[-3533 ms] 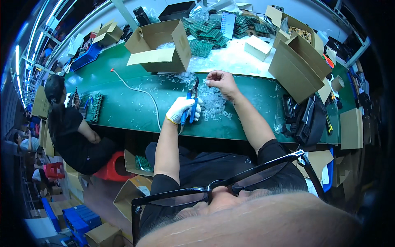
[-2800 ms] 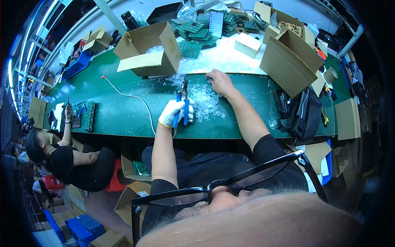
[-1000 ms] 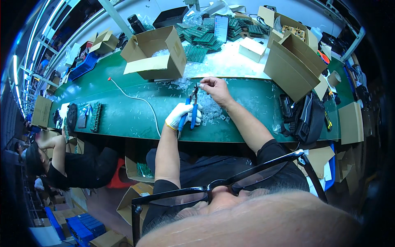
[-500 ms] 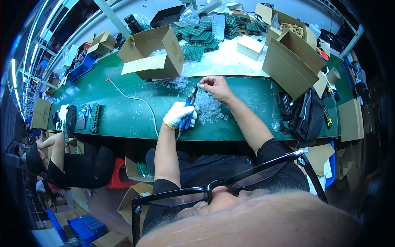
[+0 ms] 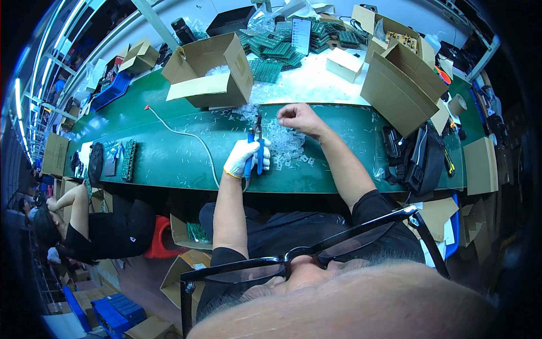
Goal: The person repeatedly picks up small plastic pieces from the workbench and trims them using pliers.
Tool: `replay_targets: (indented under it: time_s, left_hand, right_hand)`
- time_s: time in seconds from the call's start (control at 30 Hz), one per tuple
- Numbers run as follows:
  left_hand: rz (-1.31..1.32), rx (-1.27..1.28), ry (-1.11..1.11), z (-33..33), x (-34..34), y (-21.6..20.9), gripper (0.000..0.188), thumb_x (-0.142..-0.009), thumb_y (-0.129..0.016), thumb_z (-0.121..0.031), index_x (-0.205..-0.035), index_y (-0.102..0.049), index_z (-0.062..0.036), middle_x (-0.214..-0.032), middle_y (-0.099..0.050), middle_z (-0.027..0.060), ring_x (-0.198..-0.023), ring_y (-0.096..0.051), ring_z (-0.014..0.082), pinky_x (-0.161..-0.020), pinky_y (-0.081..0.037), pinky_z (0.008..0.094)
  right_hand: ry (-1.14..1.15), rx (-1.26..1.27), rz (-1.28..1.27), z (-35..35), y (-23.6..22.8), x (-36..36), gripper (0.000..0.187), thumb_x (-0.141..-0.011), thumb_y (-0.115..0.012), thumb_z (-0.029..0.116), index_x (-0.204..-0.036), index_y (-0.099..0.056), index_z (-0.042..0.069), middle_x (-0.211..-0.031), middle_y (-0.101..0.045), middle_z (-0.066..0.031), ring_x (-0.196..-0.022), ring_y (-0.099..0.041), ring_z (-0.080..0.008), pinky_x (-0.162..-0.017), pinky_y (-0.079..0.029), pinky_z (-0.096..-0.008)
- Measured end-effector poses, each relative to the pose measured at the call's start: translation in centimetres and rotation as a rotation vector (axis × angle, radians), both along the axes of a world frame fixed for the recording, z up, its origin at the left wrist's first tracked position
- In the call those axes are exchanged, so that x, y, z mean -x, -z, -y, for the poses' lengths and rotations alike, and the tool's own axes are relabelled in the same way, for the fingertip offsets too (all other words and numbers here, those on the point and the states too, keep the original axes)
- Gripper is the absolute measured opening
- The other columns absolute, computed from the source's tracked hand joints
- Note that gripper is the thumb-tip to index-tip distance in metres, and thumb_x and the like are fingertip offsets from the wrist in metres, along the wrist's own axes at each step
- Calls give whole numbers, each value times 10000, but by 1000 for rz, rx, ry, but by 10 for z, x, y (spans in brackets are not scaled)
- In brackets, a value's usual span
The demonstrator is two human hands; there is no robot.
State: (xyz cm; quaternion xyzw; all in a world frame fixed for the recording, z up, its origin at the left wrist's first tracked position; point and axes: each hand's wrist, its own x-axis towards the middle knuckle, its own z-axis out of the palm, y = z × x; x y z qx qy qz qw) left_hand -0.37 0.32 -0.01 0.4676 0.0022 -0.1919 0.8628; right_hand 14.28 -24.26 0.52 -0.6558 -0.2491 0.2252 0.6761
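Note:
My left hand (image 5: 241, 156), in a white glove, is wrapped round blue-handled nippers (image 5: 261, 152). Their dark jaws point away from me, and the handles are spread. Just right of the jaws, my bare right hand (image 5: 302, 120) has thumb and fingers pinched together; anything between the fingertips is too small to make out. Below that hand lies a heap of small clear plastic pieces (image 5: 287, 148). Thin slivers of the same clear material are scattered over the green tabletop (image 5: 175, 164).
Open cartons stand at the far left (image 5: 206, 90) and right (image 5: 398, 93). Stacked green circuit boards (image 5: 274, 48), a phone (image 5: 301, 35) and a small white box (image 5: 344, 64) are behind. A pale hose (image 5: 195, 137) crosses the left side. A black bag (image 5: 420, 158) lies right; another person (image 5: 107, 231) sits left.
The nippers' handles have spread apart and the tool has turned more upright, shifting slightly left. My right hand has moved slightly right, away from the jaws.

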Motion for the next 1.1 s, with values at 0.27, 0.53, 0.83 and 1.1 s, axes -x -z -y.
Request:
replay_targets:
  time_s: [0.27, 0.53, 0.83, 1.1]
  left_hand:
    - [43, 87, 12, -5, -2, 6, 547, -1019, -733, -386, -1303, -659, 76, -990, -724, 135, -807, -723, 276, -734, -622, 462]
    - [41, 112, 50, -8, -1, 7, 628, -978, -775, -423, -1333, -635, 76, -1000, -728, 142, -826, -728, 282, -752, -622, 466]
    - [50, 116, 50, -10, -4, 11, 646, -996, -746, -382, -1358, -595, 131, -1012, -718, 179, -854, -738, 300, -778, -634, 475]
    - [62, 11, 56, -7, -1, 7, 623, -990, -761, -413, -1331, -630, 91, -1025, -728, 156, -851, -726, 283, -785, -620, 469]
  right_hand:
    - [154, 332, 193, 31, 2, -24, 160, -926, -787, 137, -1041, -791, 25, -913, -765, -35, -813, -670, -139, -780, -545, -314]
    - [484, 683, 659, 11, 21, -16, 175, -943, -713, 156, -1070, -816, 93, -1115, -713, -174, -1088, -704, -405, -931, -562, -532]
    - [491, 669, 619, 6, 17, -15, 184, -949, -691, 188, -1007, -808, 59, -1090, -712, -208, -1061, -709, -421, -932, -566, -520]
    - [439, 676, 602, 1, 14, -10, 179, -857, -690, 161, -909, -793, 24, -1042, -714, -251, -1033, -704, -435, -953, -567, -505]
